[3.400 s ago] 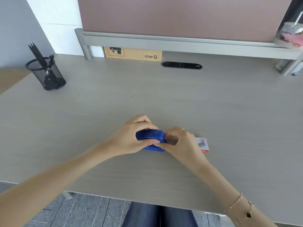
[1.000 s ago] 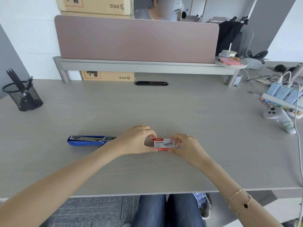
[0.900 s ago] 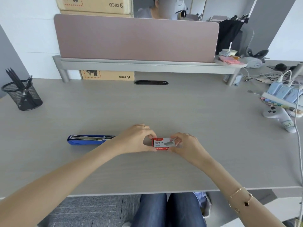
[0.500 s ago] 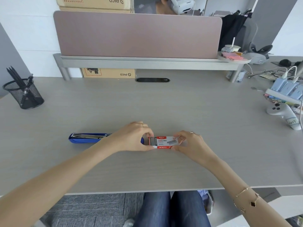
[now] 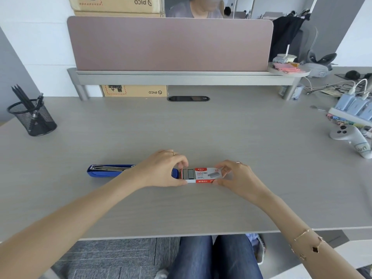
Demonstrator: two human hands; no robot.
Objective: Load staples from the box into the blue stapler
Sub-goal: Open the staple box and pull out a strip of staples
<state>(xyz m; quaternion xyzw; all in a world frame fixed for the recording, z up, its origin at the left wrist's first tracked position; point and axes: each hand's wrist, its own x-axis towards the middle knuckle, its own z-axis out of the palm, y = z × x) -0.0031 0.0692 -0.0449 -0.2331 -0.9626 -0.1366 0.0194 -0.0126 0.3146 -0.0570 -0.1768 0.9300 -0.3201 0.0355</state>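
The small red-and-white staple box (image 5: 205,175) lies on the desk between both hands. Its inner tray is slid partly out to the left, and grey staples (image 5: 188,174) show in it. My left hand (image 5: 161,170) pinches the tray's left end. My right hand (image 5: 239,175) holds the box sleeve at its right end. The blue stapler (image 5: 108,171) lies flat on the desk behind my left hand, hinged open, with its metal staple channel facing up. My left hand hides the stapler's right part.
A black mesh pen cup (image 5: 33,117) stands at the far left. A white controller (image 5: 351,137) and a power strip with chargers (image 5: 354,109) sit at the right edge. A raised shelf with a pink divider (image 5: 171,45) runs along the back, a cardboard box (image 5: 134,90) under it.
The stapler went from my hands to lying open on the desk at the left. Both hands took the staple box, and the tray has slid further out to the left.
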